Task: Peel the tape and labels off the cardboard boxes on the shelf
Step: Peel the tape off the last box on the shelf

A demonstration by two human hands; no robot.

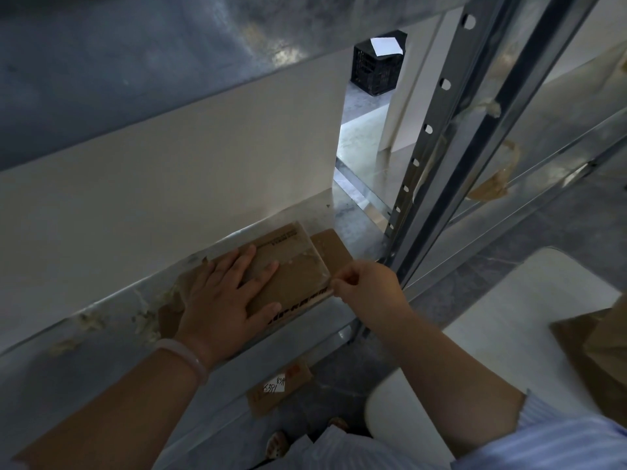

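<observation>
Grey galvanised metal shelf (pixel 101 351) runs across the head view, against a white wall, with one perforated upright post (pixel 431 130) on the right. One flattened cardboard box (pixel 288 283) lies on the shelf near that post. Two hands are on it. The left hand (pixel 224 293), with one pale bracelet (pixel 190 354) on its wrist, lies flat on the box with its fingers spread and straight, pressing down. The right hand (pixel 366 286) has thumb and forefinger curled together at the box's near right corner, pinching the end of one glossy clear tape strip (pixel 320 257) along that edge. Pale tape scraps (pixel 146 317) cling to the shelf's front lip. Below, one cardboard piece (pixel 271 398) with a handwritten white label (pixel 276 386) lies on the floor. Far behind stands one black crate (pixel 376 72) with one white sheet (pixel 385 45) on top.
</observation>
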